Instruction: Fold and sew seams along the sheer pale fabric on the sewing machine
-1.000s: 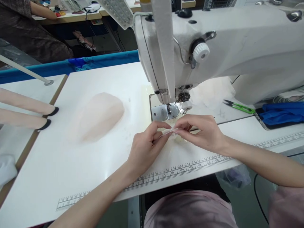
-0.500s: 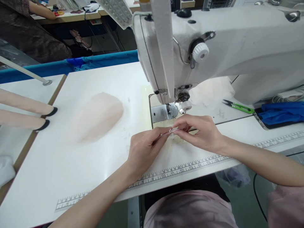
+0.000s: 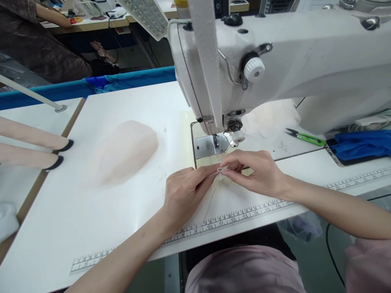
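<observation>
My left hand and my right hand meet in front of the sewing machine. Both are closed in a pinch on a small, thin, pale pink strip, which looks like fabric. Most of the strip is hidden by my fingers; a bent or folded bit shows between the fingertips. A faint line like a thread hangs below them. Just beyond my fingers lie the metal needle plate and presser foot. To the left, a sheer beige fabric piece rests flat on the white table.
Green-handled thread snips and a blue cloth on a dark flat device lie at the right. A printed ruler strip follows the front edge. Beige tubular forms stick in from the left. Another person is at the far left.
My fingertips have drawn closer together, and less of the strip shows between them. The thread-like line below my hands now shows. The view has shifted slightly.
</observation>
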Demonstrator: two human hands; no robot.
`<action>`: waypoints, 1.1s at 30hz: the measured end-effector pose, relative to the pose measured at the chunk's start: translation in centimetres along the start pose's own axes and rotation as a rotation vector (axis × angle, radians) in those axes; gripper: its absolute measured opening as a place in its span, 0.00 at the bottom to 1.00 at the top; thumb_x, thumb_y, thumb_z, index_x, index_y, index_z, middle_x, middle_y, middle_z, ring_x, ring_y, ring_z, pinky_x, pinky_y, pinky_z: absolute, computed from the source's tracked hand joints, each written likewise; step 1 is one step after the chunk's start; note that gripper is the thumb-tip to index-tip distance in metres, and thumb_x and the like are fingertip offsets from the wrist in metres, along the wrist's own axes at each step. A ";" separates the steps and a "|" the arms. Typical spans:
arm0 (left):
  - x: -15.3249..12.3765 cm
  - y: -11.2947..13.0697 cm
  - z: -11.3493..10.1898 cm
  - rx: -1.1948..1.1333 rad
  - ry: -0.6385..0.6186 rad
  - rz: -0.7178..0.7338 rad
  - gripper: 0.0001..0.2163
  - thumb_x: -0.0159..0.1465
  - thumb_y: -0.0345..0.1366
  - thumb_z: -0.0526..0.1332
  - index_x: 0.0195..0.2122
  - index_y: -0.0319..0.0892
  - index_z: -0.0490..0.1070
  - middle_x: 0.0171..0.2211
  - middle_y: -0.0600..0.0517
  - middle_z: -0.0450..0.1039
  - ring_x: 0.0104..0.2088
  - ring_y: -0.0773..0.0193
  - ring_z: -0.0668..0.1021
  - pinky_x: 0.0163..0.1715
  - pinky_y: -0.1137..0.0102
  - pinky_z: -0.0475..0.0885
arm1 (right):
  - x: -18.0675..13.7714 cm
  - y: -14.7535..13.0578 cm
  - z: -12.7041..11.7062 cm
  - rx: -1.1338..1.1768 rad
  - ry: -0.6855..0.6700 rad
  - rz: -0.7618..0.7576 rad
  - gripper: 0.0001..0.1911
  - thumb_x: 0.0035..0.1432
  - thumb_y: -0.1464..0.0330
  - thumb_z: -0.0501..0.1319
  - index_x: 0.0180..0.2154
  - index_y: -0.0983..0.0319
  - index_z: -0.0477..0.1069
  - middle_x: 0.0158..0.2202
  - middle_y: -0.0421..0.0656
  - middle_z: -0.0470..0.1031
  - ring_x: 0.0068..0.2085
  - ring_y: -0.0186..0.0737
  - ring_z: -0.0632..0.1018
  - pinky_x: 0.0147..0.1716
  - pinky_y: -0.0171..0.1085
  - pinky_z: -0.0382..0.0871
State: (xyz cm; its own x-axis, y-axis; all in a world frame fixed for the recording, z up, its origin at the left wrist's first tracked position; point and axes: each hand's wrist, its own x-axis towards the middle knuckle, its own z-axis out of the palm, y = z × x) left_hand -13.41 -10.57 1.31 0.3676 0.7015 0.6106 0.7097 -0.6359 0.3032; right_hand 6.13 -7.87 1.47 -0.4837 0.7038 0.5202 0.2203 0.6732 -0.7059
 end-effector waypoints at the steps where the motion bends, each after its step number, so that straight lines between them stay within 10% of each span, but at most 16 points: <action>1: 0.0 0.0 0.0 0.002 0.001 0.006 0.04 0.66 0.32 0.59 0.39 0.42 0.73 0.19 0.58 0.73 0.17 0.73 0.69 0.18 0.76 0.63 | 0.0 0.0 0.0 -0.001 0.002 -0.008 0.05 0.60 0.73 0.61 0.40 0.63 0.72 0.32 0.38 0.77 0.30 0.29 0.77 0.30 0.28 0.74; 24: 0.2 0.2 -0.6 -0.012 0.019 0.066 0.02 0.65 0.34 0.61 0.35 0.43 0.71 0.24 0.57 0.77 0.21 0.72 0.75 0.22 0.76 0.67 | 0.0 0.3 -0.2 -0.139 -0.049 -0.136 0.05 0.63 0.72 0.56 0.39 0.62 0.70 0.28 0.35 0.76 0.25 0.25 0.74 0.25 0.26 0.68; 33: 0.1 0.4 -0.6 -0.136 -0.116 0.040 0.12 0.68 0.32 0.54 0.53 0.43 0.65 0.18 0.63 0.68 0.16 0.75 0.69 0.21 0.80 0.67 | -0.5 1.6 -0.5 -0.441 0.074 -0.513 0.04 0.60 0.74 0.61 0.38 0.62 0.72 0.28 0.38 0.79 0.27 0.31 0.78 0.22 0.30 0.71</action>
State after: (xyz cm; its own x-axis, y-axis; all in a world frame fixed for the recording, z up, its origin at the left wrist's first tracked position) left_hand -13.44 -10.91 1.88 0.4660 0.7024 0.5380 0.6086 -0.6958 0.3814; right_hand 7.14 -7.04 0.27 -0.5635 0.2739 0.7794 0.3107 0.9444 -0.1073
